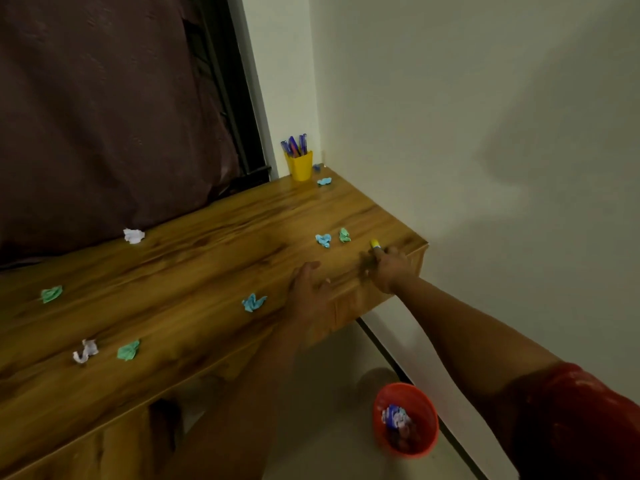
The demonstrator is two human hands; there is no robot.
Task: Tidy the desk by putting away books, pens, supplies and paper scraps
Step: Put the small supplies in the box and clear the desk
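Crumpled paper scraps lie across the wooden desk (pixel 194 258): a white scrap (pixel 133 235), a green scrap (pixel 52 294), a blue scrap (pixel 253 302), and a blue and green pair (pixel 332 238) near the right end. My right hand (pixel 389 268) grips a small yellow-tipped object (pixel 375 244) at the desk's right edge. My left hand (pixel 310 292) lies on the desk's front edge, fingers spread. A yellow cup (pixel 300 165) holding several pens stands at the far corner.
A red bin (pixel 405 420) with scraps inside stands on the floor below the desk's right end. A dark curtain (pixel 104 109) hangs behind the desk. More scraps, one white (pixel 86 350) and one green (pixel 128 350), lie near the front left.
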